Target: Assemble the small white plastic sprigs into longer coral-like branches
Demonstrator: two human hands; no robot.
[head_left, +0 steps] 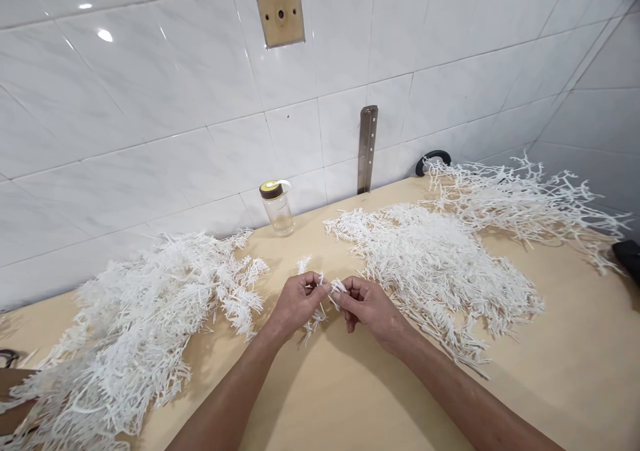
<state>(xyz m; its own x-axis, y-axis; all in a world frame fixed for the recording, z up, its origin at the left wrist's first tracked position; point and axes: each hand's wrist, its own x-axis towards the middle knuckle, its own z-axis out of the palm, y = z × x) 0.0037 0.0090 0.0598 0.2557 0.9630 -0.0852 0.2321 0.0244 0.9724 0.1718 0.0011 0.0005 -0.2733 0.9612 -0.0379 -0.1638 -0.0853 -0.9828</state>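
Observation:
My left hand (297,302) and my right hand (369,306) come close together above the table, both with thumb and fingers pinched. Between the right fingertips is a small white branched sprig (338,284), which looks like plastic. A thin white piece (321,279) pokes out of the left pinch. Whether the two pieces are joined cannot be made out. A few more loose white sprigs (313,324) show just below and behind the left fingers.
Feathery white sprigs form a large heap (145,318) on the left. Straighter white pieces make a pile (440,264) on the right, with long branching strands (525,201) behind. A lidded clear jar (279,212) and an upright metal strip (367,150) stand by the tiled wall (165,104).

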